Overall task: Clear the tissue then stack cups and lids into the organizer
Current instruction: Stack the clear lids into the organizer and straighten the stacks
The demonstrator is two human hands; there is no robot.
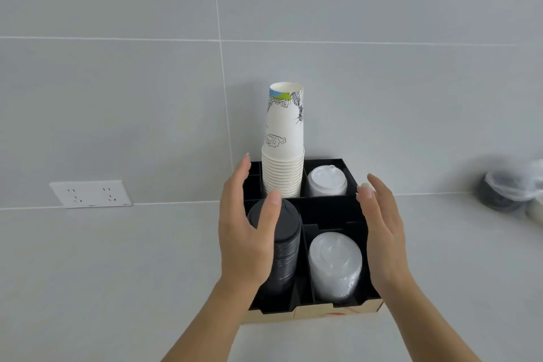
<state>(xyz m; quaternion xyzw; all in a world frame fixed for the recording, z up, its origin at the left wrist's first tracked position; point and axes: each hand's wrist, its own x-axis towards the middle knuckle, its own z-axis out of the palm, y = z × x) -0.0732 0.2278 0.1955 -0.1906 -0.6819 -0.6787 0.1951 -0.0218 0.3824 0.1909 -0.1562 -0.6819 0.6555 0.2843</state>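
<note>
A black organizer [329, 209] stands on a cardboard box [338, 311] against the tiled wall. Its back middle slot holds a tall stack of white printed paper cups [283, 141]. White sip lids [327, 181] fill the back right slot. A stack of black lids [286, 244] sits front left, and clear lids [335, 263] sit front right. My left hand [246, 229] is spread open at the organizer's left side, thumb over the black lids. My right hand [382, 229] is open beside the right wall. Neither hand holds anything. No tissue shows.
A white double power socket [91, 193] is set in the wall at the left. At the far right, blurred, lie black lids in a clear plastic bag [505, 189]. The grey counter surface [117, 273] spreads around the box.
</note>
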